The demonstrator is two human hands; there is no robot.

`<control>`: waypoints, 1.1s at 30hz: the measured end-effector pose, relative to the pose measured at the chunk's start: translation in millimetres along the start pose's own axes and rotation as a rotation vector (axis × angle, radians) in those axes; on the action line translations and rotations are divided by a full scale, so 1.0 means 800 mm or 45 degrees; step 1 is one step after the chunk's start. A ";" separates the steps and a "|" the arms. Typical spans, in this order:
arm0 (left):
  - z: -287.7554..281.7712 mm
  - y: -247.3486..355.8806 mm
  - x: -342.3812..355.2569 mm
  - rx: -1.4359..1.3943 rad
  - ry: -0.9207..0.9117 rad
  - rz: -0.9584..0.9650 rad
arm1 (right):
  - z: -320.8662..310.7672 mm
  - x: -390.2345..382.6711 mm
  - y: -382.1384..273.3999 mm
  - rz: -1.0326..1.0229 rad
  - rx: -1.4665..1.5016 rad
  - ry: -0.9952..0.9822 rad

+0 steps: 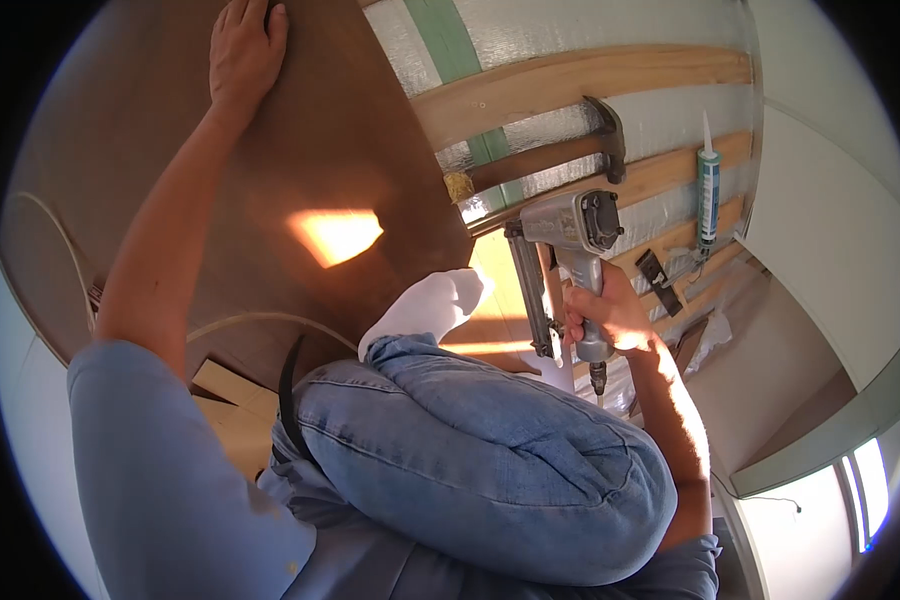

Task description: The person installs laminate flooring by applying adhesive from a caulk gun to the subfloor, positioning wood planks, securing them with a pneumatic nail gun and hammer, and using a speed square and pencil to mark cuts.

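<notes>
In the head view, right of the brown panel (345, 110), our right hand (608, 308) wraps a silver-grey nail gun (555, 222) with black cap (602, 220) and slim, dark magazine (531, 285); our left hand (245, 58) lies palm-down on the panel, thumb parted.

The view's upper edge is cutting off some fingertips of the left hand (242, 60); the fingers of the right hand (615, 308) are hiding part of the grip on the nail gun (579, 266); below those fingers, the air fitting (598, 374) is passing out of sight behind the jeans (530, 470); to their right, a dark block (659, 281), perhaps a tool, is showing too little detail.
</notes>
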State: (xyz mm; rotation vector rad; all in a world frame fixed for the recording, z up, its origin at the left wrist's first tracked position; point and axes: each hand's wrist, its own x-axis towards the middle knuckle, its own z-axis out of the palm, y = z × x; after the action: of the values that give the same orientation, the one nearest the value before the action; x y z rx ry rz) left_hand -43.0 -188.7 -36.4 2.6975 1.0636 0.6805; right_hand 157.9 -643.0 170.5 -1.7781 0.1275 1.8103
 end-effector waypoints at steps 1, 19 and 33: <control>-0.007 0.011 0.002 0.003 0.018 0.024 | 0.002 0.009 -0.001 0.012 -0.018 -0.016; -0.011 0.012 -0.001 -0.093 0.030 -0.030 | 0.026 0.038 -0.045 0.111 -0.386 -0.120; -0.016 0.010 -0.004 -0.091 0.038 -0.030 | -0.002 0.039 -0.063 0.138 -0.436 -0.061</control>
State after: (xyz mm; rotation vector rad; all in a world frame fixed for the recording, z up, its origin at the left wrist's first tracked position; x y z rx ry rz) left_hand -46.3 -196.9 -23.4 2.6187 1.0555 0.7418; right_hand 184.7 -591.5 157.9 -1.9894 -0.1149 2.0479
